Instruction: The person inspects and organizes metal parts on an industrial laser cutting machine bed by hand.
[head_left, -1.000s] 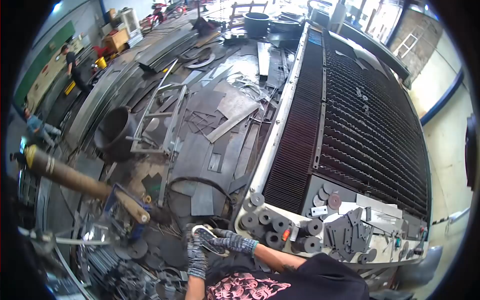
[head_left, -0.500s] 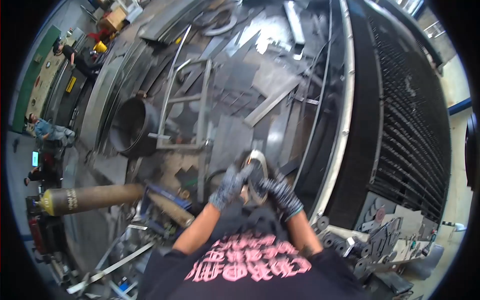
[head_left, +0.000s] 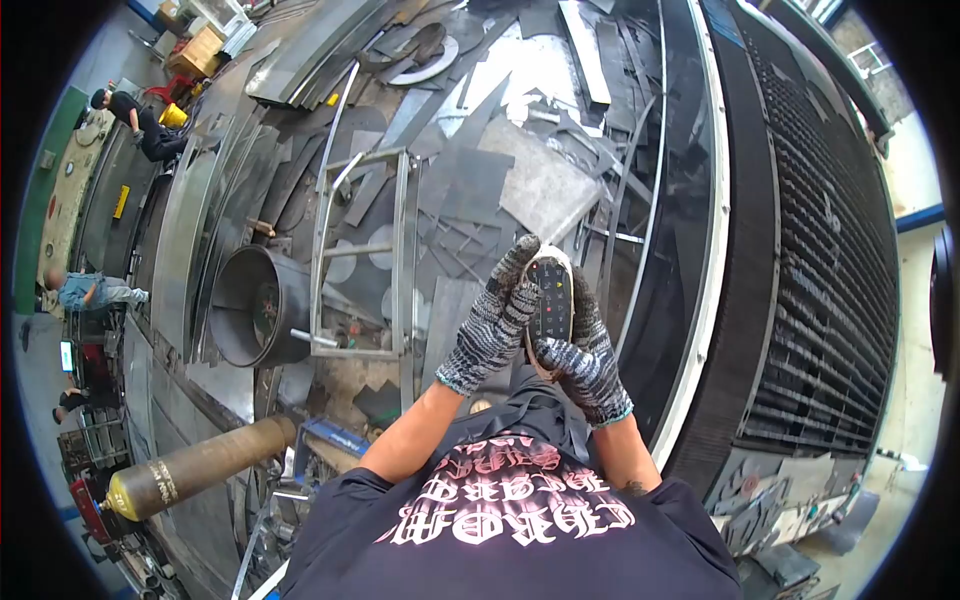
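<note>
A remote control (head_left: 552, 300) with a black keypad and a pale casing stands upright in front of my chest, its small coloured symbols facing me. My left hand (head_left: 496, 325), in a grey knitted glove, closes on its left edge with the fingers stretched along the side. Around the right edge wraps my right hand (head_left: 590, 365), gloved alike, its thumb lying across the lower keypad. The fingers behind the casing are hidden.
Scattered sheet-metal offcuts (head_left: 545, 190) cover the floor ahead. A welded metal frame (head_left: 403, 250), a wide steel pipe section (head_left: 228, 310) and a gas cylinder (head_left: 205, 462) are on my left. A black slatted bed (head_left: 830, 270) stretches along the right. Two people (head_left: 90, 291) are at far left.
Both hands have come up and forward from near my waist with the remote control. Its keypad, blurred before, now shows clearly. The head view has shifted slightly.
</note>
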